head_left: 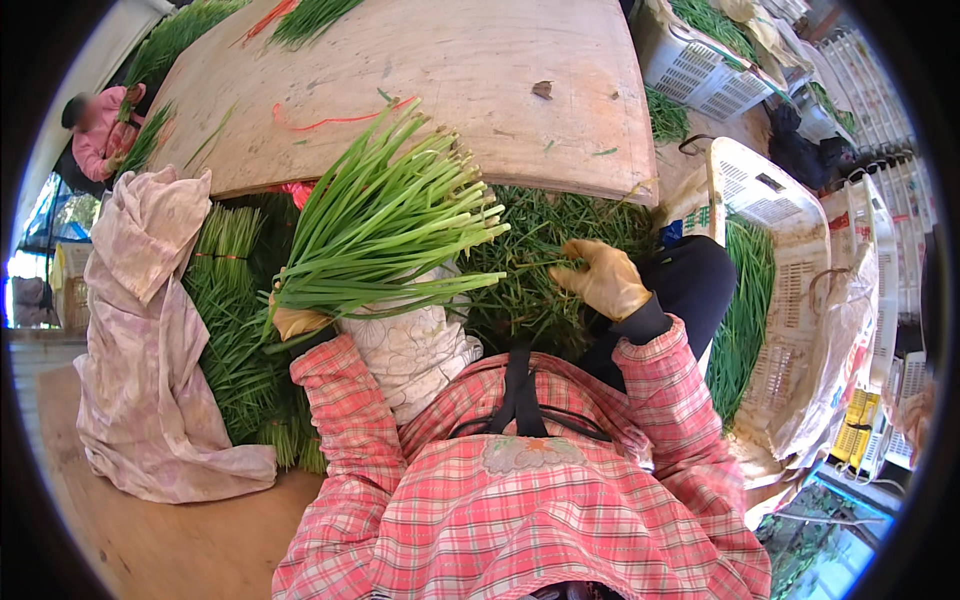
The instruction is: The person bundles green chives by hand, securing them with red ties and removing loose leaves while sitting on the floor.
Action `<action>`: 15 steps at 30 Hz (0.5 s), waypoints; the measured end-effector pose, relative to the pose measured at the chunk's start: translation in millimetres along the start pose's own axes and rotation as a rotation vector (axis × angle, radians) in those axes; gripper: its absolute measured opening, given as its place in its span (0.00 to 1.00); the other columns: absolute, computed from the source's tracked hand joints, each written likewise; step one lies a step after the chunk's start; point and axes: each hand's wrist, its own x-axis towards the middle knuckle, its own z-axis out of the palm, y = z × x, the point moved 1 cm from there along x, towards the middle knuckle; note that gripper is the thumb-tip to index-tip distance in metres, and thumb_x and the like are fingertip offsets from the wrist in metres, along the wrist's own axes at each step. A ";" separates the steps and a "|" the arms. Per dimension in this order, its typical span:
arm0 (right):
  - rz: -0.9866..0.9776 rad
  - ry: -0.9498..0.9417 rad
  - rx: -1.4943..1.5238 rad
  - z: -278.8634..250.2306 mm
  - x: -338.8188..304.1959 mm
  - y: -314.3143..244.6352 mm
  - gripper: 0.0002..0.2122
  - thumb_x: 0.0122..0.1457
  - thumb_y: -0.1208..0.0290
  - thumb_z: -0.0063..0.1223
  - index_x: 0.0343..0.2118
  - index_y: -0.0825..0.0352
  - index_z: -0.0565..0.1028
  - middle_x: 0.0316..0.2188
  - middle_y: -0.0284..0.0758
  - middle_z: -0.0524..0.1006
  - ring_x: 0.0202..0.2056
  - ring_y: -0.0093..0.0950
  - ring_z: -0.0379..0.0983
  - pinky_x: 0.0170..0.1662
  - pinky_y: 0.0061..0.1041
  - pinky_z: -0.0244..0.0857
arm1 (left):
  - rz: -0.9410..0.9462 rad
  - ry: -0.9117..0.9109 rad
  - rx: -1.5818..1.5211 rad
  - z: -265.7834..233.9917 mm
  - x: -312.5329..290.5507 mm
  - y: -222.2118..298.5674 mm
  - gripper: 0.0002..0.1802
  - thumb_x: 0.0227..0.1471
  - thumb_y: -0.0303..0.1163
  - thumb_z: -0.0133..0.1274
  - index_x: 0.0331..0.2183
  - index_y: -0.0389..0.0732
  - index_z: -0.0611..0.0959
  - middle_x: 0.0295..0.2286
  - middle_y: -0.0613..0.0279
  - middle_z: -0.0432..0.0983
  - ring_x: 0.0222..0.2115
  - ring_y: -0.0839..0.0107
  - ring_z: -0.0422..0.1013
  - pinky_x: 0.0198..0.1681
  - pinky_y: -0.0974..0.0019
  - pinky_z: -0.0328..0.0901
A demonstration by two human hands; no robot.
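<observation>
My left hand (300, 322), in a tan glove, is closed round the leafy end of a thick bunch of green chives (390, 220). The pale cut ends fan out to the upper right, past the near edge of the board. My right hand (608, 280), gloved the same way, hovers over a heap of loose green trimmings (535, 240). Its thumb and forefinger are bent with a gap between them, and I make out nothing held there. Pale patterned cloth (410, 350) covers my left leg under the bunch.
A wooden board (450, 70) lies ahead, with a red strip (340, 122) on it. Tied chive bundles (225, 250) stand at left beside a draped cloth (150, 330). At right is a white crate (790, 290) of chives. A person in pink (98, 130) works far left.
</observation>
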 end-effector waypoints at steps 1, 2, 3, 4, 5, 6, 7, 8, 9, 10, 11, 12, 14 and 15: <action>0.029 -0.040 0.406 0.7 6.5 -10.3 0.23 0.53 0.68 0.58 0.49 0.72 0.67 0.36 0.39 0.76 0.37 0.23 0.72 0.41 0.23 0.67 | 0.015 0.006 0.030 1.5 -0.7 0.3 0.25 0.57 0.52 0.35 0.47 0.47 0.74 0.45 0.66 0.73 0.44 0.68 0.68 0.50 0.59 0.61; -0.029 -0.020 0.697 7.7 9.6 -25.9 0.22 0.53 0.69 0.57 0.49 0.73 0.67 0.38 0.38 0.75 0.38 0.23 0.71 0.41 0.22 0.67 | 0.035 0.012 0.074 1.6 2.7 1.0 0.25 0.57 0.51 0.35 0.47 0.46 0.74 0.44 0.65 0.73 0.43 0.68 0.69 0.50 0.59 0.62; -0.087 0.003 0.987 15.0 13.2 -42.8 0.21 0.54 0.71 0.57 0.49 0.73 0.67 0.39 0.37 0.74 0.39 0.23 0.71 0.42 0.22 0.67 | 0.061 0.025 0.135 0.9 3.1 0.1 0.25 0.57 0.50 0.36 0.47 0.45 0.74 0.44 0.64 0.73 0.43 0.68 0.69 0.49 0.60 0.62; -0.123 -0.005 1.003 16.4 19.9 -58.6 0.20 0.54 0.74 0.56 0.49 0.75 0.67 0.40 0.35 0.74 0.40 0.22 0.70 0.44 0.20 0.66 | 0.121 0.037 0.275 -4.7 5.9 0.0 0.25 0.57 0.50 0.36 0.46 0.43 0.74 0.43 0.63 0.74 0.42 0.68 0.70 0.49 0.60 0.63; -0.140 0.006 1.127 16.7 26.9 -69.7 0.20 0.53 0.74 0.57 0.49 0.73 0.67 0.36 0.33 0.74 0.36 0.19 0.70 0.40 0.18 0.66 | 0.196 0.051 0.444 -15.3 9.6 0.4 0.25 0.58 0.49 0.36 0.46 0.42 0.74 0.43 0.62 0.74 0.41 0.68 0.71 0.48 0.60 0.64; -0.139 0.082 1.130 24.5 32.8 -75.9 0.17 0.54 0.73 0.55 0.46 0.73 0.69 0.31 0.33 0.75 0.31 0.19 0.69 0.35 0.17 0.65 | 0.303 0.047 0.686 -26.1 13.6 2.9 0.25 0.58 0.48 0.37 0.46 0.41 0.74 0.42 0.61 0.74 0.41 0.67 0.71 0.48 0.61 0.64; -0.135 0.161 1.128 30.7 37.6 -77.1 0.15 0.55 0.72 0.54 0.43 0.73 0.71 0.26 0.32 0.75 0.26 0.18 0.68 0.30 0.16 0.64 | 0.357 0.052 0.812 -35.4 18.0 1.8 0.25 0.58 0.48 0.37 0.45 0.40 0.75 0.42 0.61 0.75 0.40 0.67 0.72 0.47 0.61 0.65; -0.104 0.210 1.137 30.4 36.0 -76.4 0.12 0.56 0.72 0.53 0.42 0.72 0.72 0.23 0.31 0.74 0.24 0.17 0.66 0.28 0.16 0.61 | 0.395 0.058 0.910 -44.3 18.1 3.4 0.25 0.58 0.47 0.37 0.45 0.39 0.75 0.42 0.60 0.75 0.40 0.67 0.72 0.47 0.61 0.66; -0.073 0.258 1.145 29.2 32.4 -75.3 0.10 0.56 0.72 0.52 0.40 0.71 0.73 0.21 0.30 0.73 0.21 0.16 0.65 0.25 0.15 0.59 | 0.398 0.066 0.903 -52.6 18.7 3.6 0.24 0.58 0.47 0.37 0.45 0.38 0.75 0.41 0.60 0.76 0.39 0.67 0.72 0.46 0.61 0.66; -0.041 0.310 1.152 26.8 29.5 -72.8 0.09 0.57 0.72 0.51 0.38 0.71 0.75 0.18 0.29 0.73 0.19 0.15 0.63 0.23 0.15 0.57 | 0.401 0.070 0.895 -55.7 19.1 3.7 0.24 0.58 0.46 0.37 0.44 0.37 0.75 0.40 0.60 0.76 0.38 0.68 0.73 0.46 0.61 0.67; 0.005 0.383 1.215 16.0 25.7 -65.1 0.07 0.58 0.73 0.49 0.33 0.70 0.76 0.15 0.27 0.71 0.16 0.14 0.60 0.20 0.14 0.54 | 0.288 0.118 0.666 -33.2 15.1 3.9 0.24 0.58 0.46 0.37 0.44 0.37 0.75 0.40 0.60 0.76 0.39 0.67 0.73 0.46 0.60 0.66; 0.014 0.333 1.148 6.7 26.8 -47.3 0.07 0.58 0.73 0.50 0.33 0.70 0.76 0.17 0.27 0.72 0.17 0.14 0.62 0.22 0.14 0.56 | 0.174 0.164 0.440 -5.0 7.3 8.7 0.25 0.58 0.46 0.36 0.44 0.37 0.75 0.41 0.60 0.76 0.39 0.67 0.73 0.47 0.60 0.66; -0.040 0.250 1.011 1.6 33.9 -36.3 0.10 0.57 0.71 0.52 0.37 0.72 0.76 0.26 0.31 0.76 0.25 0.16 0.68 0.29 0.14 0.62 | 0.033 0.180 0.219 26.8 -7.5 17.0 0.26 0.58 0.47 0.36 0.45 0.36 0.75 0.41 0.59 0.76 0.39 0.66 0.72 0.48 0.59 0.66; -0.084 0.189 0.978 2.4 35.3 -39.9 0.13 0.56 0.68 0.54 0.40 0.73 0.75 0.32 0.31 0.77 0.30 0.17 0.69 0.34 0.15 0.64 | 0.004 0.144 0.221 36.5 -13.1 18.6 0.26 0.58 0.48 0.36 0.45 0.36 0.74 0.41 0.59 0.76 0.40 0.66 0.72 0.48 0.58 0.65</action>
